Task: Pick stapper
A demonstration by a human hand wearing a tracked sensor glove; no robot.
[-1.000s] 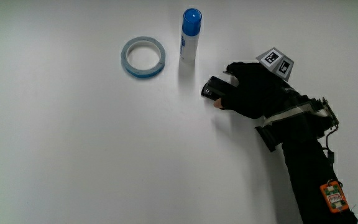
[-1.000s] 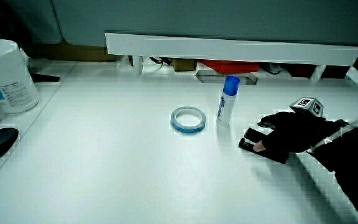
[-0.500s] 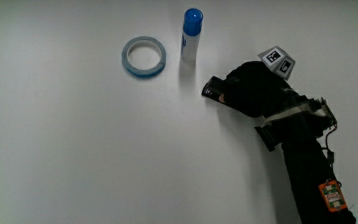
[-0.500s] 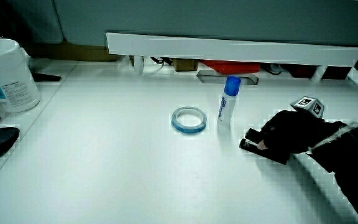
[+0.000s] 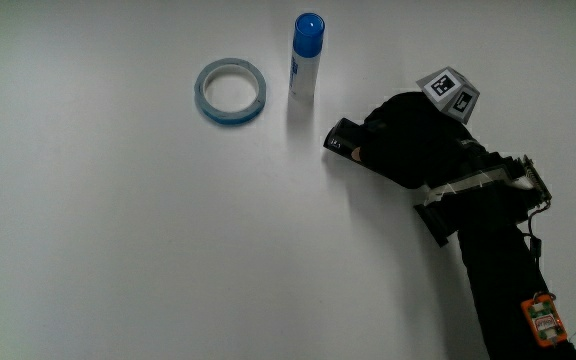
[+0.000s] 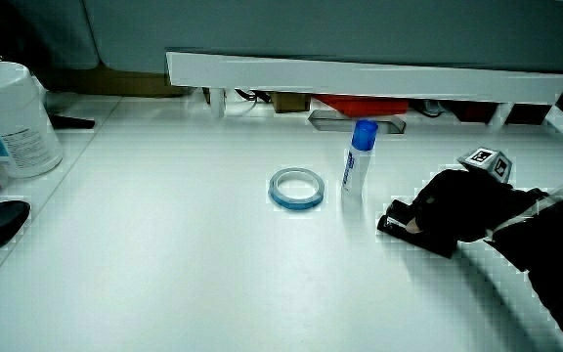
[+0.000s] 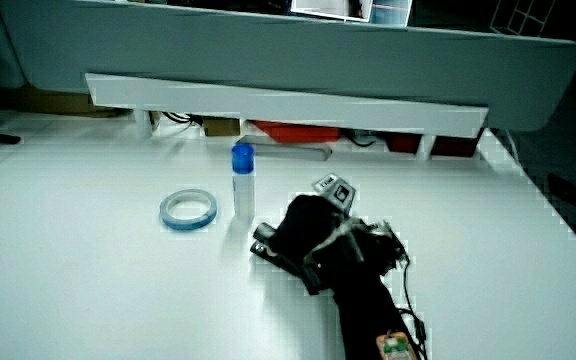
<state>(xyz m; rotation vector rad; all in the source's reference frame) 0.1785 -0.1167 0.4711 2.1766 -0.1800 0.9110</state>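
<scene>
Fingers now curled: hand (image 5: 408,140) clamped over small black stapler (image 5: 342,140); table-level.

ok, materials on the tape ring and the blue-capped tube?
Tape ring: looks like a glossy plastic film roll, pale blue and translucent at the edge. Blue-capped tube: likely smooth plastic, white printed body, shiny blue cap. Neither can be confirmed by look alone.

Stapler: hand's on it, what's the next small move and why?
Probably lift straight up. The hand is curled over the stapler, which lies on the table with only its black end showing. The glue stick stands close by, so a vertical lift likely avoids tipping it.
</scene>
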